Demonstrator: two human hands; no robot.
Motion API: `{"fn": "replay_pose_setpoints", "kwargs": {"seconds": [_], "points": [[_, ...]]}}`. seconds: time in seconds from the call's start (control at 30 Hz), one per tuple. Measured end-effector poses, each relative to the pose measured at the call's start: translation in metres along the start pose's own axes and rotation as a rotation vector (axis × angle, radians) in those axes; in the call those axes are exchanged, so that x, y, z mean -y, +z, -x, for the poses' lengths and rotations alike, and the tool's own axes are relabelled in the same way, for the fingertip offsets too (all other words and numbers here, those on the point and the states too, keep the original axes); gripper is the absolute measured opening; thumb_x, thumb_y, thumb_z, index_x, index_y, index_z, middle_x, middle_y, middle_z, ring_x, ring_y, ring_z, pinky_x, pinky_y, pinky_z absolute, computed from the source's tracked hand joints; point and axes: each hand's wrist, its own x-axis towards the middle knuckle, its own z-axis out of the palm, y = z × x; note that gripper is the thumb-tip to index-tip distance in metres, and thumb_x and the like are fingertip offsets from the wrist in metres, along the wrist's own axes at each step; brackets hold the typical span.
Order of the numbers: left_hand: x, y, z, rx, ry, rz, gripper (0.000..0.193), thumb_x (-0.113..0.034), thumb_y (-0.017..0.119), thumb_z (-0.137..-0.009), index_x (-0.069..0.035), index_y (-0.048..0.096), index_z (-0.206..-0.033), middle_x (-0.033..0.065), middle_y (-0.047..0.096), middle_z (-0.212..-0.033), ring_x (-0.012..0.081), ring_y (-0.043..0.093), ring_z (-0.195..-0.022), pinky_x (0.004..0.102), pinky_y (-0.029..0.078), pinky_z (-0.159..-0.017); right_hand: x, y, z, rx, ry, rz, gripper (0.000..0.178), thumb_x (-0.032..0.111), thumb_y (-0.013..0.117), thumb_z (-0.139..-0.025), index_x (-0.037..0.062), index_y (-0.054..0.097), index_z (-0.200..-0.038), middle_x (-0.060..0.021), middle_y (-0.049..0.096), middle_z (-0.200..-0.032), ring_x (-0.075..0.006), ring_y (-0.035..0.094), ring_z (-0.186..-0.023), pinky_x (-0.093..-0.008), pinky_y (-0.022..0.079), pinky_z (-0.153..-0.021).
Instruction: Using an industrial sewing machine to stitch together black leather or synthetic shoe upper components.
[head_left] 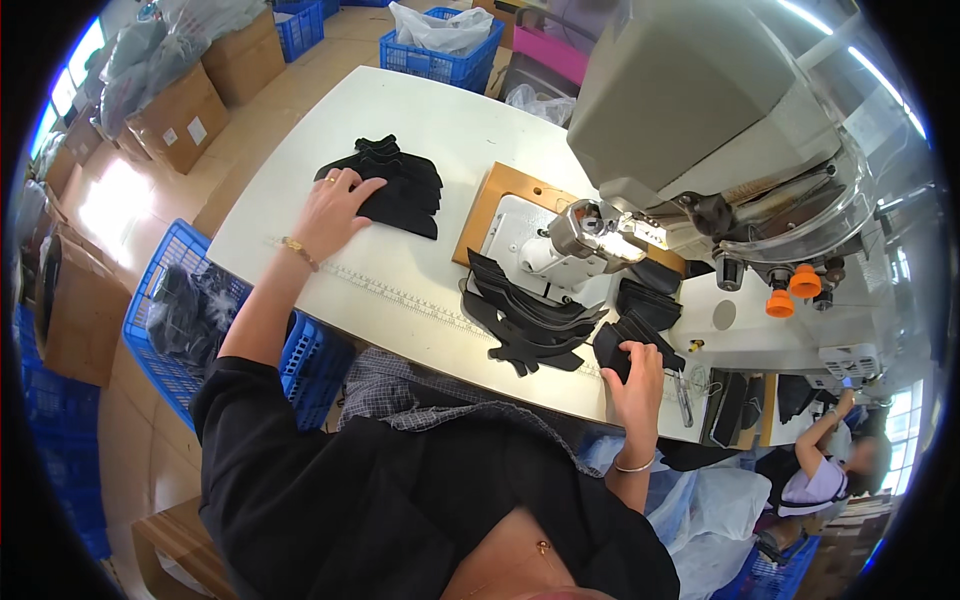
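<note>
My left hand (338, 208) rests on the near left edge of a fanned pile of black cut pieces (405, 195) on the white table, its thumb spread from its fingers. At the right, my right hand (637, 383) grips a small bundle of black pieces (612, 350) between thumb and fingers. A larger curved, layered stack of black pieces (525, 325) lies between my hands, in front of the sewing machine (580, 240). Just behind my right hand sits another dark stack (650, 303).
A printed ruler strip (385, 290) runs along the front of the white table (300, 155). Metal snips (684, 400) lie right of my right hand. Blue crates (165, 260) and cardboard boxes (178, 118) stand on the floor at left. Another person (815, 480) works at far right.
</note>
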Motion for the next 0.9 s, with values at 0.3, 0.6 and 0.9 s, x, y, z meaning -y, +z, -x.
{"fn": "replay_pose_setpoints", "kwargs": {"seconds": [0.3,0.6,0.9], "points": [[0.009,0.002,-0.001,0.199,0.026,-0.05,0.058,-0.003,0.071,-0.073,-0.017,0.058,-0.128,0.0081,0.053,-0.107,0.0256,0.052,-0.103,0.0382,0.046,-0.089,0.0,0.002,0.0,0.001,0.011,0.01,0.048,0.013,0.081,-0.067,0.0086,0.056,-0.107,-0.0107,0.052,-0.101,-0.0318,0.051,-0.098,-0.0417,0.042,-0.084],[0.016,0.009,-0.003,0.15,0.109,-0.047,0.053,0.005,0.06,-0.075,-0.015,0.061,-0.124,0.0088,0.053,-0.102,0.0257,0.051,-0.102,0.0375,0.045,-0.089,0.0,0.002,-0.001,0.017,0.025,0.014,0.048,0.013,0.081,-0.067,0.0087,0.056,-0.108,-0.0107,0.052,-0.102,-0.0319,0.051,-0.099,-0.0422,0.042,-0.085],[0.012,-0.003,0.006,0.175,0.099,0.054,0.061,0.005,0.067,-0.07,-0.015,0.056,-0.127,0.0101,0.049,-0.106,0.0271,0.049,-0.102,0.0364,0.045,-0.091,0.0,0.003,0.0,0.005,0.035,0.002,0.048,0.013,0.081,-0.067,0.0085,0.056,-0.107,-0.0107,0.053,-0.102,-0.0318,0.051,-0.099,-0.0423,0.042,-0.086]]}}
